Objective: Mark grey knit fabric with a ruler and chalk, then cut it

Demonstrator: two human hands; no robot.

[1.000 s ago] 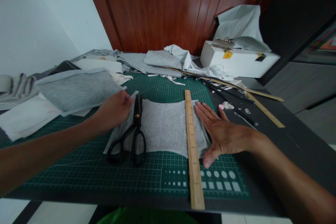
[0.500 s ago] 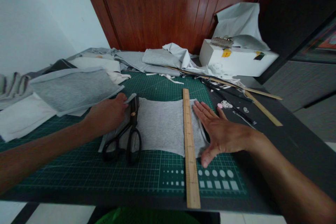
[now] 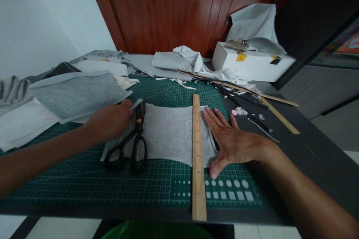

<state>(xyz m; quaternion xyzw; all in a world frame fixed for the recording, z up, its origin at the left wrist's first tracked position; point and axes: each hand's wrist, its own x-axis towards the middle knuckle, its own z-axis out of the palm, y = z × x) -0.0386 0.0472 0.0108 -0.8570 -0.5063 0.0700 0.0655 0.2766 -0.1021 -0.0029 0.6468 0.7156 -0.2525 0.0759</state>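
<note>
Two hands were on the grey fabric piece (image 3: 171, 134) at frame centre, spread on the green cutting mat (image 3: 84, 179) that covered the dark counter (image 3: 303, 157). Against the picture from a second before, the left hand (image 3: 109, 121) had let the cloth's left edge down: that edge had stood lifted and curled against the fingers, and now lay lower, nearly flat, with only a small corner flap raised beside the thumb. Left hand was loosely curled, fingers bent over that edge; whether it pinched the cloth or merely pressed on it could not be told. Right hand (image 3: 231, 142) was flat and fully open, palm down on the right end of the fabric, holding nothing, just right of the wooden ruler (image 3: 198, 157); its pose matched the earlier pictures. Ruler lay across the cloth, running toward the lower edge of frame, as before. Black scissors (image 3: 131, 145) rested shut on the cloth's left part, handles toward the viewer, just beside the left hand and apparently untouched. Judged from this, the cloth was being laid flat and smoothed, held at both ends. Folded grey and white cloth (image 3: 75, 93) sat at left; a white box (image 3: 252, 65) at upper right.
</note>
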